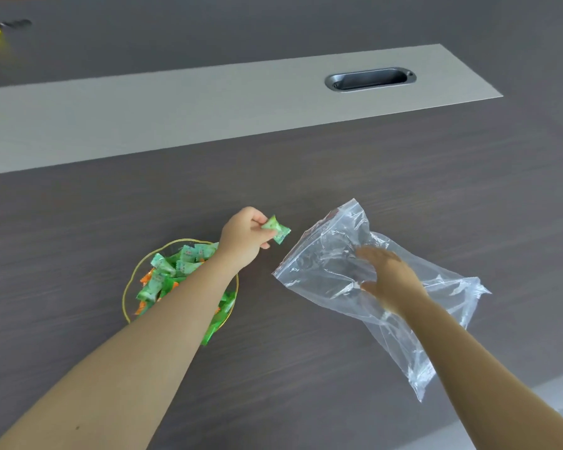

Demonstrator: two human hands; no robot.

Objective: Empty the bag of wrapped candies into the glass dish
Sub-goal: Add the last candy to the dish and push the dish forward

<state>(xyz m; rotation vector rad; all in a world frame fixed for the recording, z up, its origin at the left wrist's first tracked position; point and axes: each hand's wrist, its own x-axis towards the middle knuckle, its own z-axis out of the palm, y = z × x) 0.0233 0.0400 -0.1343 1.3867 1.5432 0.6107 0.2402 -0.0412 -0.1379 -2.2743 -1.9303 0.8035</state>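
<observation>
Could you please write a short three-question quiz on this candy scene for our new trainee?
1. True or false: the plastic bag still holds a pile of candies.
2. What does the left hand hold between its fingers?
A. one green wrapped candy
B. a spoon
C. the bag
3. Fill in: the right hand rests on the ___.

Key
1. False: it looks empty and lies flat on the table.
2. A; the glass dish under the forearm is already full.
3. bag
</observation>
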